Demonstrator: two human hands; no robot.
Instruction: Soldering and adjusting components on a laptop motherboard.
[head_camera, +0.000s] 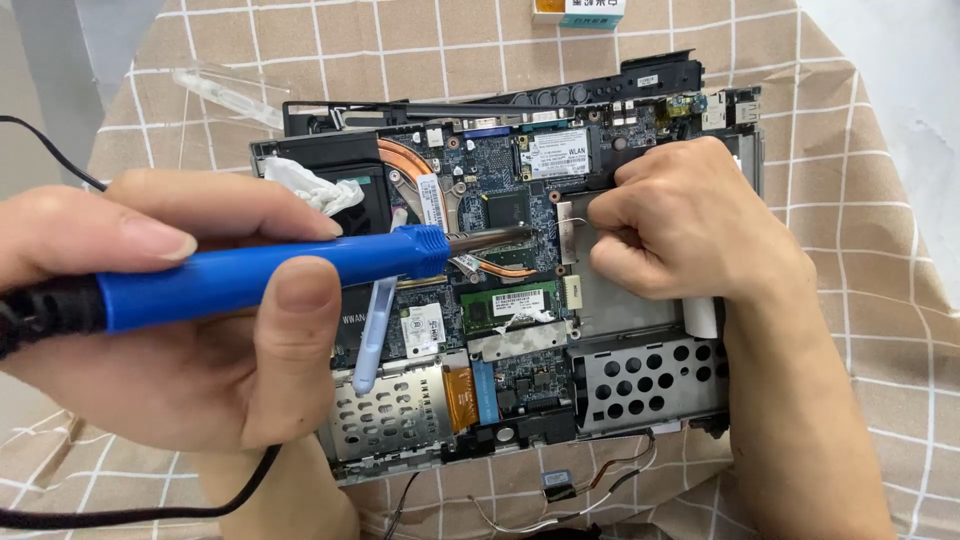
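My left hand (190, 300) grips a blue-handled soldering iron (260, 275) with a black cord; its metal tip (495, 237) lies over the circuit board (500, 175) of an opened laptop (520, 300). My right hand (690, 220) is curled into a fist on the laptop's right side, pinching a thin strand of wire (605, 232) that points toward the iron's tip. A copper heat pipe (415, 160) and a memory module (505, 305) show on the board.
A beige checked cloth (860, 200) covers the table under the laptop. A clear plastic strip (225, 90) lies at the upper left, a small box (580, 10) at the top edge. A pale blue plastic tool (375, 335) rests on the board. Loose wires (560, 490) trail below the laptop.
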